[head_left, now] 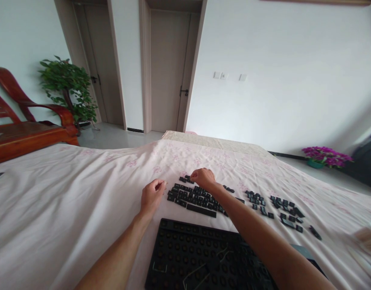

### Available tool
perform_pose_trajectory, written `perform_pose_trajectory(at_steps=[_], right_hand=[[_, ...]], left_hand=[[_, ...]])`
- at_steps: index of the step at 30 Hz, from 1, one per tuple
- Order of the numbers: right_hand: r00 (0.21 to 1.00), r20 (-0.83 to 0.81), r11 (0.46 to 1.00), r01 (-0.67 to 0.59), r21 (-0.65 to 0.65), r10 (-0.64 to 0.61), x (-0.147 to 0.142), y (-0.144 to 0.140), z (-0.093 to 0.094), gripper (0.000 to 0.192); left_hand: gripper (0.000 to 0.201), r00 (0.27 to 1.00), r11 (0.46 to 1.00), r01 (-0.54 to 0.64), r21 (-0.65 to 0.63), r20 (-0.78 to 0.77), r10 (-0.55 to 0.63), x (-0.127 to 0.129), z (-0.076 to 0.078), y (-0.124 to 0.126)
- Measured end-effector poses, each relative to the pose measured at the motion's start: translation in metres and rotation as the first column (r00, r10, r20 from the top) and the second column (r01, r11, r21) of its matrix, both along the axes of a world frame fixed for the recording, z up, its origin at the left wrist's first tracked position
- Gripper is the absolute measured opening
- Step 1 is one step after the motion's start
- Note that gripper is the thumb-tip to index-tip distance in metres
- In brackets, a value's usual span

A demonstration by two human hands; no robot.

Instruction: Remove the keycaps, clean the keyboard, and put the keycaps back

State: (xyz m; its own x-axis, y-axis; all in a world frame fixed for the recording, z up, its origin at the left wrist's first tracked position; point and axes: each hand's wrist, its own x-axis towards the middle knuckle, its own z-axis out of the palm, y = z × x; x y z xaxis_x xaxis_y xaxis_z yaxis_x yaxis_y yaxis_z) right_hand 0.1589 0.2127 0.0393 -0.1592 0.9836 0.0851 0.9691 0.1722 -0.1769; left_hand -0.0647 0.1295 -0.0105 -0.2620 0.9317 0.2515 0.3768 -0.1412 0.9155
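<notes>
My right hand (203, 177) reaches over the far row of loose black keycaps (200, 198), its fingertips pinched on a small keycap at that row's left end. My left hand (153, 196) hovers over the sheet just left of the keycaps, thumb and fingers curled together; whatever it may hold is too small to make out. The keycaps lie in keyboard-like rows, with a long space bar (201, 210) along the near side. Closest to me sits the black keyboard base (176, 253), stripped of keycaps, with thin bent wires (194, 275) on top. My right forearm hides part of both.
More keycap groups (284, 203) lie to the right on the flowered sheet (113, 181). A flat grey-black object (308, 257) is partly behind my right forearm. A blurred wooden-looking item (367, 239) is at the right edge. A wooden chair (31, 117) stands left.
</notes>
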Motion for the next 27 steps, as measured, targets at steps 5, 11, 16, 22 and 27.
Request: perform_pose_trajectory(at_steps=[5, 11, 16, 22, 27], right_hand=[[1.000, -0.024, 1.000, 0.007, 0.007, -0.006, 0.004, 0.001, -0.003, 0.019], [0.999, -0.045, 0.999, -0.007, 0.042, 0.009, 0.008, -0.001, -0.001, 0.020], [0.998, -0.030, 0.995, -0.053, 0.082, 0.055, 0.003, -0.005, 0.001, 0.021], [0.990, 0.004, 0.985, -0.137, 0.108, 0.138, -0.020, -0.003, 0.002, 0.018], [0.987, 0.031, 0.983, -0.162, 0.091, 0.160, -0.033, 0.006, 0.001, 0.016]], left_hand=[[0.031, 1.000, 1.000, 0.008, -0.006, -0.009, -0.009, 0.000, 0.000, 0.000], [0.031, 1.000, 1.000, 0.011, -0.014, 0.020, -0.011, 0.001, 0.002, -0.001], [0.031, 1.000, 1.000, 0.017, -0.019, 0.024, -0.017, 0.000, 0.001, 0.000], [0.031, 1.000, 1.000, 0.011, 0.002, 0.012, -0.011, 0.000, -0.004, 0.002], [0.031, 1.000, 1.000, 0.021, 0.008, 0.011, -0.021, -0.001, -0.004, 0.003]])
